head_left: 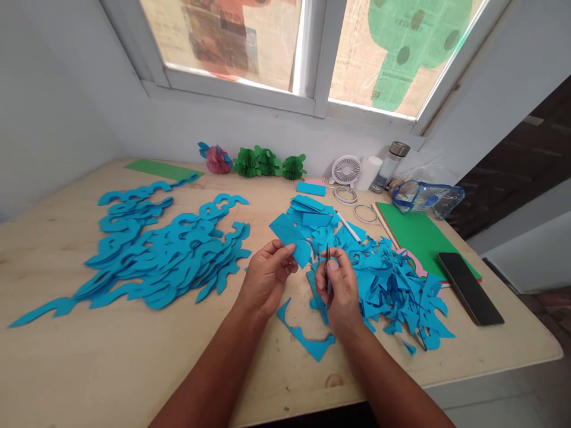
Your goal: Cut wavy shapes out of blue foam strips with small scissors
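Note:
My left hand (267, 276) pinches a piece of blue paper (289, 236) between thumb and fingers, holding it just above the wooden table (89, 356). Right beside it, my right hand (341, 288) is closed around a small pair of scissors (328, 270), blades pointing up toward the paper. A curved blue offcut (307, 336) lies on the table below both hands. To the left spreads a big pile of cut blue wavy shapes (165, 252). A heap of blue scraps (392, 285) lies to the right, with folded blue sheets (312, 211) behind.
A black phone (469, 288) lies near the right edge on green paper sheets (419, 235). Behind stand tape rings (357, 205), a pen (349, 227), a small white fan (345, 170), a bottle (390, 163), a clear pouch (428, 199) and paper honeycomb ornaments (259, 161) by the wall.

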{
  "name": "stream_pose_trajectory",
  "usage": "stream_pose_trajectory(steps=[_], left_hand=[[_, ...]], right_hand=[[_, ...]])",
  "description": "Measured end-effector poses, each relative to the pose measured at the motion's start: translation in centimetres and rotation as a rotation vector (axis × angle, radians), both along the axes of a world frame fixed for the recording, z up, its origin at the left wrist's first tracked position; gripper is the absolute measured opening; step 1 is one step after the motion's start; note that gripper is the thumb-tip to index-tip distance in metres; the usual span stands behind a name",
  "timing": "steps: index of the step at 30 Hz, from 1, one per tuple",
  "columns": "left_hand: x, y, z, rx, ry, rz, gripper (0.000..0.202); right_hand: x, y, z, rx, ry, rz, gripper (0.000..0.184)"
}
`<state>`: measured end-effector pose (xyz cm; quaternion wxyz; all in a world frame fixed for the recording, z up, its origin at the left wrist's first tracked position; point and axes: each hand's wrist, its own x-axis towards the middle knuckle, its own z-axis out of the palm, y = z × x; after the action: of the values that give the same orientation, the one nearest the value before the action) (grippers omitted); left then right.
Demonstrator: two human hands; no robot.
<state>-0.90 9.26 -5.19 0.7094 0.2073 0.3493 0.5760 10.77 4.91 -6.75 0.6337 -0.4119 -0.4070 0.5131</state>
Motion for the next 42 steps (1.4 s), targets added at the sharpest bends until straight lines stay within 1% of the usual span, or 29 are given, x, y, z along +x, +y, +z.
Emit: stream_pose_trajectory(steps=[4,10,13,19,24,42], left_hand=[[0.0,0.0,0.04,-0.002,-0.019,-0.009,0.031],[0.08,-0.07,0.28,0.0,-0.049,-0.054,0.029],[0.1,-0.16,0.36,0.018,-0.022,-0.049,0.028],[0.16,-0.28,0.5,0.078,0.076,-0.001,0.024],[0.25,-0.37,0.56,0.118,0.132,0.02,0.021],[0.3,-0.31,0.38,0.137,0.147,0.02,0.019]], right_hand=[[-0.13,0.01,0.0,-0.016,-0.033,0.061,0.027],[-0.45,0.35,-0.04,-0.087,-0.046,0.063,0.034],[-0.45,0.47,-0.13,-0.099,-0.047,0.059,0.036],[-0.3,0.64,-0.45,-0.11,-0.017,0.051,0.032],[-0.35,0.68,-0.57,-0.125,-0.027,0.04,0.034],[-0.44,0.74,-0.49,-0.145,-0.017,0.032,0.035]])
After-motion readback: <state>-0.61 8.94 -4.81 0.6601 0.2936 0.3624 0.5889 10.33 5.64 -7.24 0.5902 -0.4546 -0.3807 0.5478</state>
